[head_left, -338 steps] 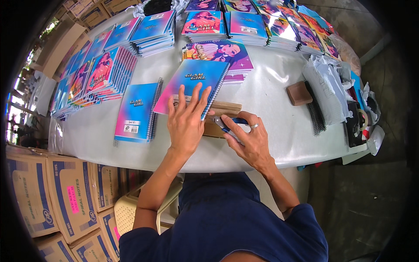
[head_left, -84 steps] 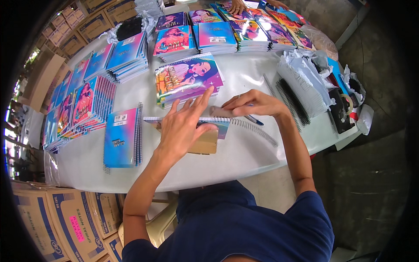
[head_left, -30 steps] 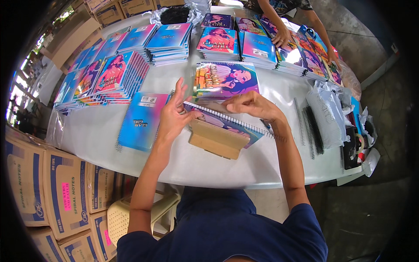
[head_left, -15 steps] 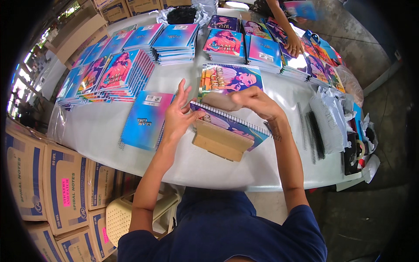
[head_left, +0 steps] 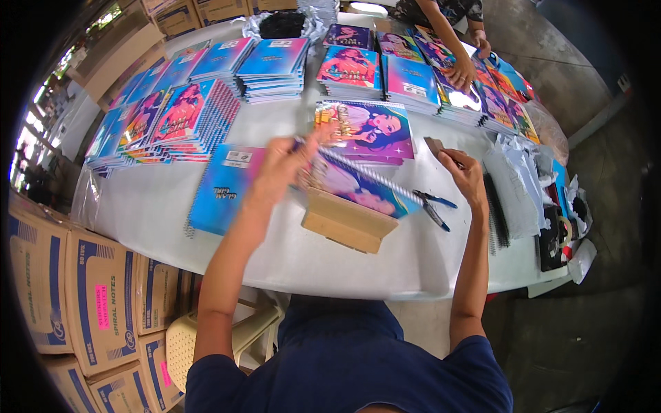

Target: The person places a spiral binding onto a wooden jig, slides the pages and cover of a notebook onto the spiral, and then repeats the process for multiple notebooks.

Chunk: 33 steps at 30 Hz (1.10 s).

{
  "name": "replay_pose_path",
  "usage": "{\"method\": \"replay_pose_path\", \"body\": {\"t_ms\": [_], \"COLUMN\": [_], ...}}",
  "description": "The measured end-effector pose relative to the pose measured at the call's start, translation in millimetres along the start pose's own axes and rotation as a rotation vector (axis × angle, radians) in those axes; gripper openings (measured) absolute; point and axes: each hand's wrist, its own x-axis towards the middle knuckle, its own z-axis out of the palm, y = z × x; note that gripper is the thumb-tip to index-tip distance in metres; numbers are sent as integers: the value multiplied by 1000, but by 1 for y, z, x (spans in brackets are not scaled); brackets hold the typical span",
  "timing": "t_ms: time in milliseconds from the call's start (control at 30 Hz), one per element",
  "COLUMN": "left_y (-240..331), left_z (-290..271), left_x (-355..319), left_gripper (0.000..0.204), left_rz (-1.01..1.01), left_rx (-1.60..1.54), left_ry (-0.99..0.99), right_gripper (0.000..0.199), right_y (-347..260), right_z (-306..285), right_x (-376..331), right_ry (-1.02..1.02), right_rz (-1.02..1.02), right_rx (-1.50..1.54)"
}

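Here the left hand pinches a spiral notebook, the right hand pinching a brown card.

1 head-worn fisheye view, looking steeply down over a white table.

The scene is seen from above the person's own shoulders, with the forearms entering from the lower edge and the left hand and right hand held close under the lens. The far table edge is turned toward the top of the frame, straight edges are bent near the rim, and only 1 view is supplied, so nothing is shared.
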Motion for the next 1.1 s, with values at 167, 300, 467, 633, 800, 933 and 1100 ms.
{"method": "replay_pose_path", "body": {"t_ms": [167,300,467,633,800,933,1100], "left_y": [81,80,1,-20,-17,-15,-21], "left_z": [-18,8,82,84,92,94,92], "left_x": [23,-21,-44,-48,-46,-44,-46], "left_gripper": [43,48,58,60,68,70,68], "left_rz": [316,253,384,398,409,412,446], "left_rx": [107,343,960,1227,1210,1193,1202], "left_ry": [359,111,-2,44,104,130,188], "right_gripper": [37,39,43,41,47,42,29], "right_y": [32,30,9,-101,-122,-123,-137], "right_z": [14,44,55,51,72,70,39], "right_x": [-55,-96,-119,-146,-144,-141,-121], "right_ry": [332,96,211,145,169,158,-563], "right_rz": [-312,-196,-163,-336,-430,-430,320], "right_rx": [-730,-537,-521,-95,-129,-158,509]}}
